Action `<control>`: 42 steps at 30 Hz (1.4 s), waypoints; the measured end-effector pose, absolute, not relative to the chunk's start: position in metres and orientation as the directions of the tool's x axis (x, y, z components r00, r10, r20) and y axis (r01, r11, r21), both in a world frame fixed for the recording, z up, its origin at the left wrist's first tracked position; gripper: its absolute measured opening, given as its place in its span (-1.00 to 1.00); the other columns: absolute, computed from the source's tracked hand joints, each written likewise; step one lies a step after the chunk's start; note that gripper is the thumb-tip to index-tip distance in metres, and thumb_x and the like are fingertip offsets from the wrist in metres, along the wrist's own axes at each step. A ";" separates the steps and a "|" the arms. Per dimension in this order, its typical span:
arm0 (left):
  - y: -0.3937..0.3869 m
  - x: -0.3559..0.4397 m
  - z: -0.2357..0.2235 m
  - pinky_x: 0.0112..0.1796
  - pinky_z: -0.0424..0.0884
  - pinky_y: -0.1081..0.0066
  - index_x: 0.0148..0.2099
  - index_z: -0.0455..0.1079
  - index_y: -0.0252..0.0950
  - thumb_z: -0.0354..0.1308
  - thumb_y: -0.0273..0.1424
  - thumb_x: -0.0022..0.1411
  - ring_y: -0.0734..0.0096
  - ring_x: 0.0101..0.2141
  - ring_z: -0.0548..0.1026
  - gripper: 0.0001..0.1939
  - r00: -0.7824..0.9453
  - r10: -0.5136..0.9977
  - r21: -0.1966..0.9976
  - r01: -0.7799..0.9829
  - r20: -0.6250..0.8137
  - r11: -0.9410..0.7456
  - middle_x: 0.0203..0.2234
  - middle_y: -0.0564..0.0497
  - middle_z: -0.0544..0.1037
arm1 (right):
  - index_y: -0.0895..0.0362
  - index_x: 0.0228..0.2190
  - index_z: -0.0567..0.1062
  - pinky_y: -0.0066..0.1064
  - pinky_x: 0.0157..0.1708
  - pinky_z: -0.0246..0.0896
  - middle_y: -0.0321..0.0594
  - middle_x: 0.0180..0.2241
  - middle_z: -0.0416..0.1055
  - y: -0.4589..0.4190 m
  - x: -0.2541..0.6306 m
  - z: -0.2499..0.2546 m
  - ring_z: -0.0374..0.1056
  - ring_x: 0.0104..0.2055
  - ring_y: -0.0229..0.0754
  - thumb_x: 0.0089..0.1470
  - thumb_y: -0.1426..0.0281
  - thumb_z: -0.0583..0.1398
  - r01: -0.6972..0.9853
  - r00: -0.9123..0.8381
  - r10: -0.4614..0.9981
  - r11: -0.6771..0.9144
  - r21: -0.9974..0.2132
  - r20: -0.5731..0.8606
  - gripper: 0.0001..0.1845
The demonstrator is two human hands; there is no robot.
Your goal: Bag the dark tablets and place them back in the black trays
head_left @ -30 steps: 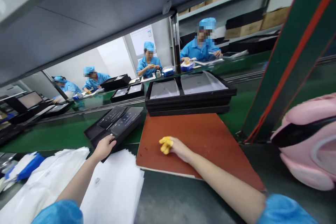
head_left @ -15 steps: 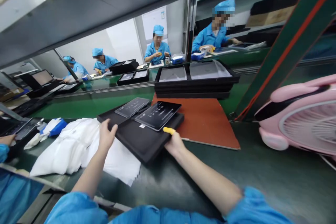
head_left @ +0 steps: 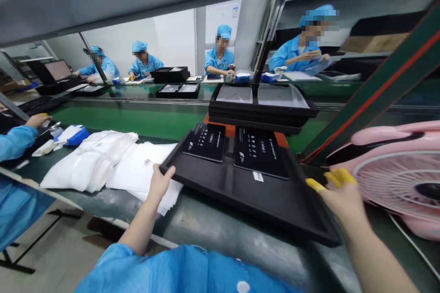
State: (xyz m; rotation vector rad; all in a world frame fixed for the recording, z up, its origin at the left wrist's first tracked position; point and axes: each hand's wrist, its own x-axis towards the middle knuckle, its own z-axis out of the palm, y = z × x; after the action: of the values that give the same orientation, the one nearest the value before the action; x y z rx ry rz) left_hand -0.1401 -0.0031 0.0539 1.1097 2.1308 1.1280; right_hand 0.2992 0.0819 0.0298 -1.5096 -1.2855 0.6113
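Note:
A black tray [head_left: 261, 192] lies across the bench in front of me, over a red-brown board [head_left: 280, 138]. It carries two dark flat devices, one on the left [head_left: 205, 141] and one on the right [head_left: 260, 152]. My left hand [head_left: 159, 184] grips the tray's left edge, thumb on top. My right hand [head_left: 338, 198], with yellow finger cots, is at the tray's right corner, its fingers spread and lifting clear of the rim.
A stack of black trays [head_left: 263, 107] stands just behind. White bags [head_left: 113, 165] lie to the left, a pink fan [head_left: 398, 174] to the right. A green conveyor [head_left: 137, 119] runs beyond, with several workers in blue seated past it. A co-worker's sleeve [head_left: 15, 139] is at far left.
The tray was pulled off the conveyor side by my left hand, then carried by both hands to the right and set squarely before me. My right hand has loosened from its edge.

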 end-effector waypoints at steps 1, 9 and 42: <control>-0.015 -0.139 0.052 -0.32 0.32 0.37 -0.26 0.23 -0.27 0.07 -0.14 0.08 0.26 -0.30 0.47 -0.69 -0.468 0.880 0.744 0.560 -0.077 0.363 -0.39 -0.04 0.50 | 0.01 -0.22 0.31 -0.13 -0.04 0.22 -0.05 -0.10 0.36 0.078 0.302 0.032 0.25 0.01 0.09 -0.36 0.16 0.23 0.430 0.330 0.912 0.083 -0.899 0.242 -0.44; 0.024 -0.161 0.043 -0.23 0.25 0.43 -0.15 0.28 -0.26 -0.11 -0.30 0.23 0.35 -0.21 0.44 -0.77 -0.415 0.909 0.421 0.834 0.049 0.358 -0.18 -0.05 0.46 | 0.04 -0.26 0.48 -0.23 -0.19 0.32 -0.14 -0.32 0.45 0.024 0.218 0.013 0.38 -0.27 -0.12 -0.13 0.17 0.18 0.603 -0.343 0.880 0.475 -0.641 0.329 -0.65; 0.077 -0.161 0.019 -0.54 0.04 0.45 -0.52 0.13 -0.22 -0.08 -0.26 0.15 0.29 -0.53 0.36 -0.76 -0.532 0.846 0.335 0.803 0.033 0.492 -0.63 0.03 0.36 | 0.24 0.04 0.28 -0.32 -0.11 0.16 0.04 0.05 0.23 0.269 0.194 0.120 0.19 0.05 0.00 0.09 0.16 0.02 0.950 -0.303 0.943 0.310 0.037 -0.136 -0.44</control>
State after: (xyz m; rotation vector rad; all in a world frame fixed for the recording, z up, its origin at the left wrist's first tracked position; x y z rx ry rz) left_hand -0.1605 0.0768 0.0192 1.4422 2.5937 0.4722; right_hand 0.1941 0.2688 0.1198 -1.9255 -2.6468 0.0828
